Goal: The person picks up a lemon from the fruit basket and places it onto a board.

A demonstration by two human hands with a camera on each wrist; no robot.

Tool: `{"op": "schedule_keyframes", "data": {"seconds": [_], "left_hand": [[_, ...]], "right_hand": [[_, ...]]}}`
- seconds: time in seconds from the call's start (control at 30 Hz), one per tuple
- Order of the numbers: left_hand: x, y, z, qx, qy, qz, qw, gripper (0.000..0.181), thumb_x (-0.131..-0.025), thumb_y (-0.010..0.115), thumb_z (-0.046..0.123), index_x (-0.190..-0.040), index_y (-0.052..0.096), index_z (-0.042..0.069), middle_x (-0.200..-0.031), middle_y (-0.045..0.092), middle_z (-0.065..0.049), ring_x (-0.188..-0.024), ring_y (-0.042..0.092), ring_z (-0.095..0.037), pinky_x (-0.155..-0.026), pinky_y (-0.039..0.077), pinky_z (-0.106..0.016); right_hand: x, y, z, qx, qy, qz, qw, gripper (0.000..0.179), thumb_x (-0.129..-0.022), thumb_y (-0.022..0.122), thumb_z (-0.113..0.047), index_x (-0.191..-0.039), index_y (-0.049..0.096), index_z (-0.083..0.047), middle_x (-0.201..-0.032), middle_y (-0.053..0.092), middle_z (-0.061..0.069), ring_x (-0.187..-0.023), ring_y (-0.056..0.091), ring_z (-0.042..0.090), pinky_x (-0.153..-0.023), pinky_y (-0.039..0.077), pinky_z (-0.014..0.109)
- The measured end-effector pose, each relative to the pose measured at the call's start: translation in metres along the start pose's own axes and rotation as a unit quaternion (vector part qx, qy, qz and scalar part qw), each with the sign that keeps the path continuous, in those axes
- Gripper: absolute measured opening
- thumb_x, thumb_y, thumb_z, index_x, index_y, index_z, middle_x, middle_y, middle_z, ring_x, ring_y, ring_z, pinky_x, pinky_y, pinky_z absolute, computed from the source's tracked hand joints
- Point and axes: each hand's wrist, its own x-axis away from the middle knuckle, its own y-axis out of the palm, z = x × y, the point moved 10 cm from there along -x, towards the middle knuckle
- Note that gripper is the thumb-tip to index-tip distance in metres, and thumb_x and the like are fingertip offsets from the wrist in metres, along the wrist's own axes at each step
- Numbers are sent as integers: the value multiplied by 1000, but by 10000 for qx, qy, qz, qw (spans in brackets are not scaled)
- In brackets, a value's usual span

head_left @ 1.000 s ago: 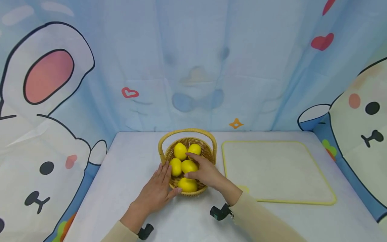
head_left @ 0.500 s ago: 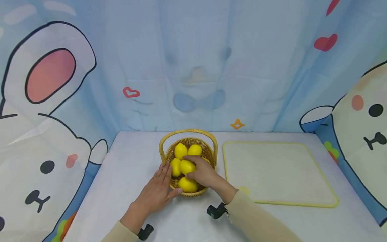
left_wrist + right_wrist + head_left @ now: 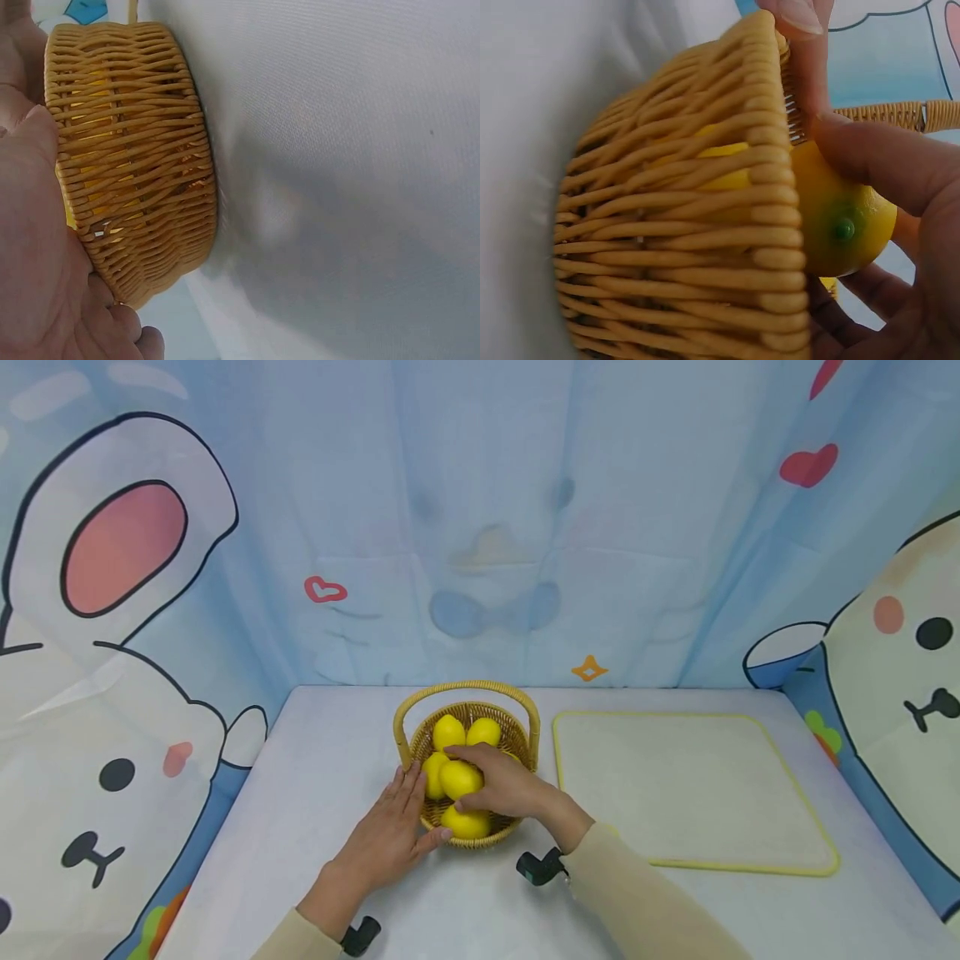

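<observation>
The right hand (image 3: pixel 504 783) pinches a lemon (image 3: pixel 460 781) — likely light, firm and slick, best held round its middle — while the straight-fingered left hand (image 3: pixel 386 833) braces the wicker basket (image 3: pixel 139 161).

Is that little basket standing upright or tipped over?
Upright: the basket rests base-down on the table, its handle arching above and yellow fruits lying inside.

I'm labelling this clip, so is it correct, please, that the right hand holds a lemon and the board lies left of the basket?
Not quite: the head view shows the board lying right of the basket, not left; the right hand does hold a lemon.
</observation>
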Motion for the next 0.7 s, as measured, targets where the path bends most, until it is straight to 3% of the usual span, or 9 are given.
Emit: {"op": "schedule_keyframes", "data": {"seconds": [0.27, 0.37, 0.57, 0.7], "left_hand": [[0, 0, 1, 52, 8, -35, 10000, 97, -106, 36, 71, -167, 18, -2, -177, 10, -19, -164, 9, -36, -132, 20, -48], [1, -1, 1, 101, -7, -40, 9999, 97, -106, 38, 71, -167, 18, -2, -177, 10, -19, -164, 9, -36, -132, 20, -48], [1, -2, 0, 79, -18, -8, 10000, 97, -106, 36, 71, -167, 18, -2, -177, 10, -19, -164, 8, -36, -132, 20, -48], [1, -1, 0, 124, -21, -15, 9999, 97, -106, 37, 71, -167, 18, -1, -177, 10, -18, -164, 9, -36, -132, 20, -48]], "right_hand": [[-2, -3, -5, 100, 108, -310, 9994, 63, -84, 77, -14, -144, 59, -10, -142, 63, 10, -114, 61, 23, -100, 53, 46], [-1, -4, -3, -105, 105, -233, 9996, 66, -83, 79, -14, -145, 55, -10, -141, 64, 8, -112, 62, 22, -99, 54, 45], [2, -4, 1, -647, -99, -29, 9979, 73, -91, 77, -25, -158, 48, -19, -152, 58, 7, -124, 60, 24, -105, 52, 50], [5, -7, 8, -1300, 83, 89, 9914, 67, -92, 77, -25, -154, 50, -22, -146, 59, 9, -117, 61, 25, -99, 55, 47]]}}
